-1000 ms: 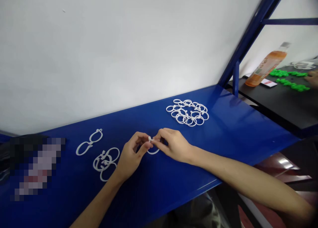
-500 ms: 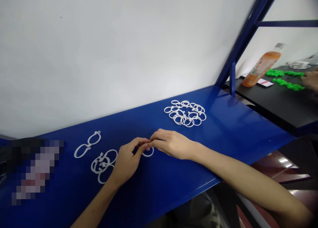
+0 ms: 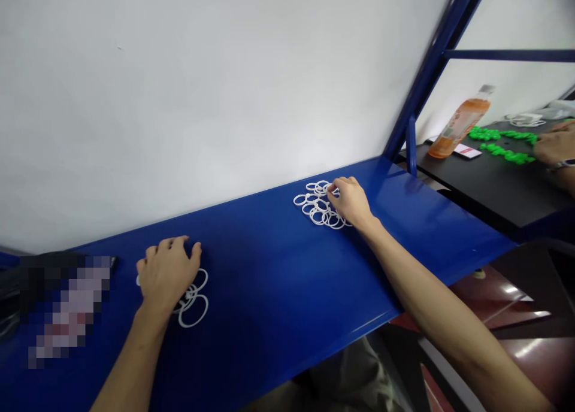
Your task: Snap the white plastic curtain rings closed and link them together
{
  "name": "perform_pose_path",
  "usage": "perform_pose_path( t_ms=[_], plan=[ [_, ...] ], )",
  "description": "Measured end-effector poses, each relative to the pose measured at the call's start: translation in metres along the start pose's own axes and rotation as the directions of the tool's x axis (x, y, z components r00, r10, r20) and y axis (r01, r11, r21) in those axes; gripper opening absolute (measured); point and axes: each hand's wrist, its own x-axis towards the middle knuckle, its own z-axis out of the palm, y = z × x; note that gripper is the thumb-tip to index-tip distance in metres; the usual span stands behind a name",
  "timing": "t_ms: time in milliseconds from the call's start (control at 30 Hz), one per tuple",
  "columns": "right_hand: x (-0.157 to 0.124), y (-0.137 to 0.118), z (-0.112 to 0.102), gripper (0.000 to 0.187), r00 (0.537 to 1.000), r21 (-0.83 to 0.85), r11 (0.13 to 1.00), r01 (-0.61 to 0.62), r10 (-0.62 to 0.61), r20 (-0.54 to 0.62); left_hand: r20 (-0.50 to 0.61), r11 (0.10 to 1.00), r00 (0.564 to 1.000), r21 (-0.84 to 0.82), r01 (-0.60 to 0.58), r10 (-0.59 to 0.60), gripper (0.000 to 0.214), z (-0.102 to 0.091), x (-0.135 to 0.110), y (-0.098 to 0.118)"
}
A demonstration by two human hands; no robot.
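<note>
My left hand [image 3: 167,271] lies palm down on the blue shelf [image 3: 269,280], fingers curled over a small cluster of linked white plastic rings [image 3: 194,298]; what it grips, if anything, is hidden under the palm. My right hand [image 3: 350,201] reaches to the far pile of loose white rings [image 3: 317,205] and its fingertips pinch at a ring on the pile's right side.
A white wall rises behind the shelf. A blue post [image 3: 426,70] divides it from a black table [image 3: 489,178] with an orange bottle [image 3: 458,124] and green pieces [image 3: 503,142], where another person's hand [image 3: 554,145] works. A blurred patch [image 3: 63,304] sits at left.
Both hands left the shelf's middle, where they held one ring together. The left went left onto the linked rings; the right went up to the loose pile.
</note>
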Motion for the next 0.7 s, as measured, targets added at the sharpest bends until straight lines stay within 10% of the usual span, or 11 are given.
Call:
perform_pose_path(
  t_ms=[433,700],
  plan=[
    [-0.002,-0.01,-0.006,0.018,0.999,-0.072,0.997,-0.007,0.003,-0.05,-0.027,0.998,0.998,0.031,-0.063,0.064,0.043,-0.003,-0.005,-0.005],
    [-0.007,-0.027,-0.002,0.021,0.989,-0.011,0.989,0.145,-0.146,-0.025,-0.101,0.949,0.981,-0.251,-0.189,0.169,0.029,0.0,-0.004,0.01]
  ],
)
